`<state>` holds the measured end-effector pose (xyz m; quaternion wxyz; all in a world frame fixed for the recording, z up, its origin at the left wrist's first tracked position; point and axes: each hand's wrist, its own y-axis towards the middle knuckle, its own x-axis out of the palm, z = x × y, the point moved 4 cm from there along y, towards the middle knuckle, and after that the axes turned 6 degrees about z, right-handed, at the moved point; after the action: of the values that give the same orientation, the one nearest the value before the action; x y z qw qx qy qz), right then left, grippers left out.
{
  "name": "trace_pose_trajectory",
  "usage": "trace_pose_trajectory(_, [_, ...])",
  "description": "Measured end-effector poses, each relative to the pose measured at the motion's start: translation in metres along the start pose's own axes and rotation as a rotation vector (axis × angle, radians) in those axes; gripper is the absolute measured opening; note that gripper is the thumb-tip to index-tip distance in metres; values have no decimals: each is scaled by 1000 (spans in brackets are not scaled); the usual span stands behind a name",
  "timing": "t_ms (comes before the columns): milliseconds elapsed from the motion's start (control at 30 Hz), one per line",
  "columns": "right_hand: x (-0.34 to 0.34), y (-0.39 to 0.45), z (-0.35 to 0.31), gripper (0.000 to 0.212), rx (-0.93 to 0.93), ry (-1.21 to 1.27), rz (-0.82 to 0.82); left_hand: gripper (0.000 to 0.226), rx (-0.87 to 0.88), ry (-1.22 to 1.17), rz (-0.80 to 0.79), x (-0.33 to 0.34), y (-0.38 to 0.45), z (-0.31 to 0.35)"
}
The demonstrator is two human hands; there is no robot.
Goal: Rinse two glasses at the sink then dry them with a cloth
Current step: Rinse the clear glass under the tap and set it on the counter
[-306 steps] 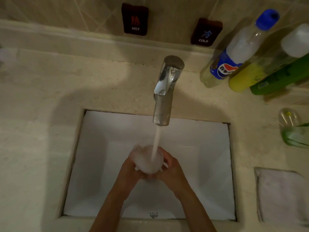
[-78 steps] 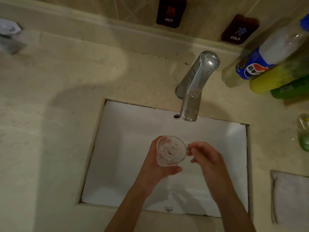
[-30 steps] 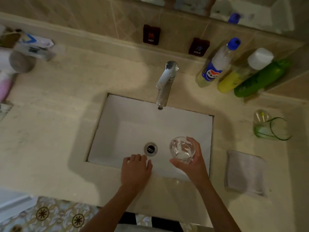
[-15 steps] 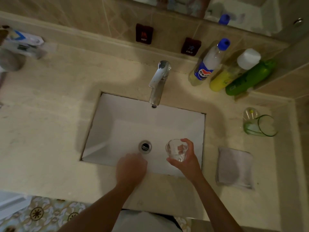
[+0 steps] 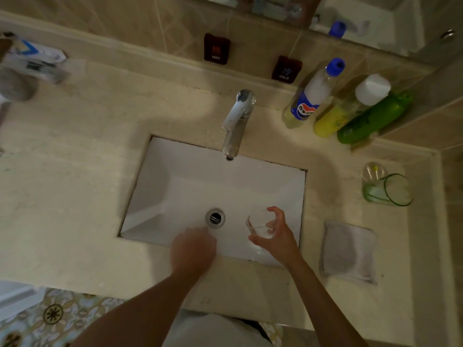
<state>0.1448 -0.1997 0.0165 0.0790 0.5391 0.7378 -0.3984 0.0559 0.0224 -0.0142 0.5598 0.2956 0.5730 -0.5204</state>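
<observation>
The right hand (image 5: 276, 234) gripped the glass (image 5: 259, 225) in curled fingers over the sink (image 5: 175, 186), probably so drips fell inside. The left hand (image 5: 194, 247) rested at the sink's front edge, fingers hidden. The cloth (image 5: 348, 251) lay near on the counter (image 5: 75, 196).

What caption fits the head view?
Right hand holds a glass over the sink; tap off.

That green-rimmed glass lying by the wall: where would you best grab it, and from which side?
Judging by its pose, the green-rimmed glass lies on its side, mouth facing right toward the wall. Come from above and wrap the fingers round the middle of its body; the round wall could roll. The small clear item behind it crowds that side.
</observation>
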Motion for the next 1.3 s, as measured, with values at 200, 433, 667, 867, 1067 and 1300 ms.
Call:
trace_pose_trajectory(200, [0, 4, -1, 87, 36, -47, 14, 26, 7, 3, 20, 0, -1, -1])
trace_pose_trajectory(433, [-6, 9, -3, 90, 66, -144, 29, 27, 5, -17, 42, 3, 0, -1])
trace_pose_trajectory(667, [-5, 19, -11, 97, 137, -300, -76, 28, 1, -23, 67, 3, 0, -2])
trace_pose_trajectory(867, [4, 28, -19, 103, 190, -419, -178, 37, 7, -40, 51, 2, 0, -1])
trace_pose_trajectory(1067, [8, 38, -29, 99, 200, -476, -213, 22, -7, -46, 35, 2, 0, -1])
trace_pose_trajectory(1300, [-2, 41, -51, 99, 105, -396, -109, 25, -14, -51, 13, -1, 0, 0])
